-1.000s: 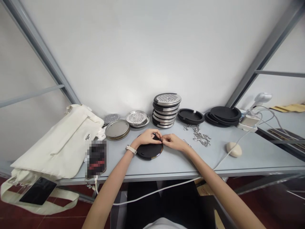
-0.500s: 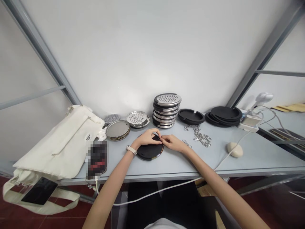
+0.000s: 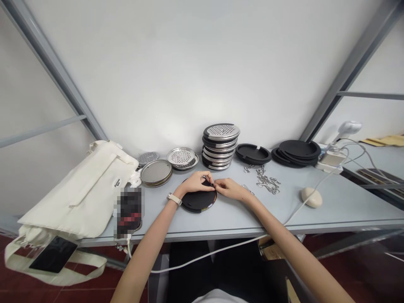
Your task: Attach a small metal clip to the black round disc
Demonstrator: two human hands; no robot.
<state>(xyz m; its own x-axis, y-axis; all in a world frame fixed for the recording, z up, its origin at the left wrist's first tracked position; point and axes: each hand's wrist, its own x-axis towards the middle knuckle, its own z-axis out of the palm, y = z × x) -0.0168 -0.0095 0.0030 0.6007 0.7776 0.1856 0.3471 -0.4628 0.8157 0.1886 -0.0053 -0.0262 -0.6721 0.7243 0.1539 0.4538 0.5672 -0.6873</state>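
A black round disc (image 3: pixel 197 202) lies on the grey table in front of me, with a shiny strip along its near right edge. My left hand (image 3: pixel 199 182), with a watch (image 3: pixel 174 198) on its wrist, reaches over the disc. Its thumb and fingers are bent together at the disc's far right rim. My right hand (image 3: pixel 229 188) meets it there, thumb and fingertips pinched at the same spot. Whatever small piece sits between the fingertips is too hidden to name. Bent silver wire clips (image 3: pixel 268 183) lie loose to the right of my right hand.
Behind the disc stands a tall stack of perforated metal discs with black rims (image 3: pixel 221 145). Plain metal discs (image 3: pixel 156 172) and perforated plates (image 3: pixel 180 156) lie left of it. Black rings (image 3: pixel 253 153) and black discs (image 3: pixel 298 152) lie right. A white bag (image 3: pixel 75 189), mouse (image 3: pixel 311 197) and cable flank the workspace.
Both hands stay at the disc's far right rim. The right fingertips have shifted very slightly to the right; the other things on the table stay put.
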